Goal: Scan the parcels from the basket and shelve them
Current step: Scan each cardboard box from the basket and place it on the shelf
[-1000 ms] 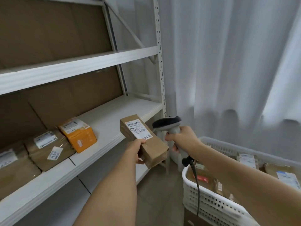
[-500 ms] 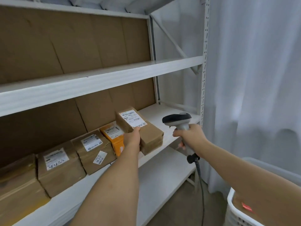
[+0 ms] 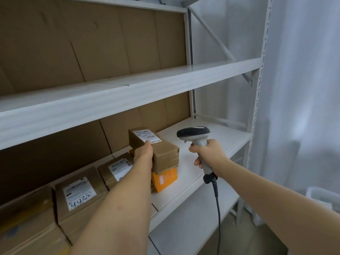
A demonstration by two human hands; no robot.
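Note:
My left hand grips a long brown cardboard parcel with a white label on top. I hold it over the middle shelf, just above an orange parcel standing there. Whether the two touch I cannot tell. My right hand holds a grey and black barcode scanner by its handle, to the right of the parcel, with its cable hanging down. Of the white basket only a rim shows at the lower right.
Brown labelled parcels stand in a row along the left of the middle shelf. An upper shelf hangs above and a lower shelf lies below. Cardboard lines the back. A white curtain hangs on the right.
My view has swung left from the basket to the shelves. My left hand has carried the brown parcel forward over the orange parcel. The scanner has moved along with it.

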